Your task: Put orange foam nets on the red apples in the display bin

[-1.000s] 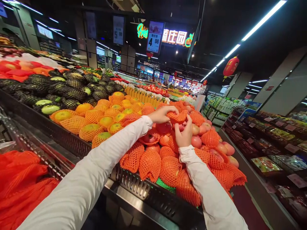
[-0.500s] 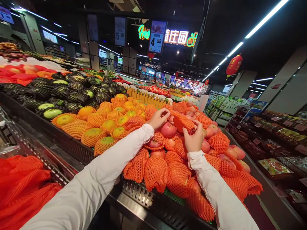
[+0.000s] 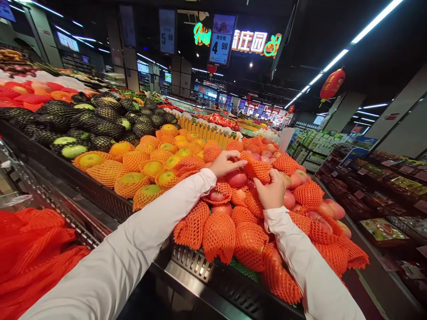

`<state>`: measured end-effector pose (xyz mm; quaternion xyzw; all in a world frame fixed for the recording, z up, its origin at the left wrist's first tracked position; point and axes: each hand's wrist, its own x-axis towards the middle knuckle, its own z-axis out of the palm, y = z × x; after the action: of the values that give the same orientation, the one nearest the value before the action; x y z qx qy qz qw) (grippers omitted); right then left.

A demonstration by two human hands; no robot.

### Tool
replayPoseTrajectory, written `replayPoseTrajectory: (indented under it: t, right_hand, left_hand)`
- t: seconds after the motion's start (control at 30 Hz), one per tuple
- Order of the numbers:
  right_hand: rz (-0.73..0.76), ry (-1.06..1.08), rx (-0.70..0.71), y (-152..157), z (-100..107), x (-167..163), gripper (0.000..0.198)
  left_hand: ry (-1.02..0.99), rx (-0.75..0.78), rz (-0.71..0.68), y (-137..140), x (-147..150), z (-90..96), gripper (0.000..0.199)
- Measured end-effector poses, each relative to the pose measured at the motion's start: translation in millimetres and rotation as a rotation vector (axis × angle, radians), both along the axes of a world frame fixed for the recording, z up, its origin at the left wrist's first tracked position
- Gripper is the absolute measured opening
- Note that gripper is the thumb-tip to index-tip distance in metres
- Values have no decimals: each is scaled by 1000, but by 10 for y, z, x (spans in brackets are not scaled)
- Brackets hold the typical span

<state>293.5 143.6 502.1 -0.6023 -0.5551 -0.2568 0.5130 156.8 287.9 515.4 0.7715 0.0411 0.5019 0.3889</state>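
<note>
Over a heap of red apples [image 3: 236, 178], my right hand [image 3: 271, 191] pinches the lower right end of an orange foam net sleeve [image 3: 257, 169]. Whether an apple sits inside the sleeve cannot be made out. My left hand [image 3: 227, 164] is at the sleeve's upper left end, its fingers stretched out and the thumb apart, the tips close to or touching the mesh. Around both hands lie apples, some bare and some in the same foam nets, such as a netted apple [image 3: 219, 235] at the front of the heap.
Left of the apples are oranges in yellow-orange nets [image 3: 133, 162], then dark-netted green fruit [image 3: 100, 120]. A black slotted crate edge [image 3: 191, 262] runs along the front. Loose red-orange nets [image 3: 33, 253] lie lower left. Packaged goods shelves [image 3: 383, 200] stand at right.
My left hand's curled fingers have straightened towards the foam net sleeve. My right hand keeps its pinch on the sleeve, and the view has shifted slightly.
</note>
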Motion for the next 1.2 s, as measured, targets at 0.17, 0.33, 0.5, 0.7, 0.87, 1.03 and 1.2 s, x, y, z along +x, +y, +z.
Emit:
replayPoseTrajectory:
  t: [0.17,0.33,0.5,0.7,0.87,1.03,1.2]
  right_hand:
    - [114,-207,34,-53,36,-85,25]
    - [238,-390,14,-125,65,-171,21]
    - [285,-424,1,-152,69,-170,21]
    - [372,-552,-118,-177,73,-194,14]
    - [317,-510,-176,-180,38,-170,23]
    - [-1,-416,-369,-93,-20,-84,19]
    - [-93,-352,-484,-82,-12,-120,5]
  left_hand:
    - [-12,-162,9,44,44,-27,43]
    - [-139,-348,-96,72,29,-4,32]
    - [-190,-588,-177,27,31,35,27]
    - [-152,-503,-129,43,41,7,25]
    - [-30,-484,-204,14,4,6,47]
    - [28,-393,-269,-59,-55,39,64]
    - [32,-382,-303,-68,-82,42,59]
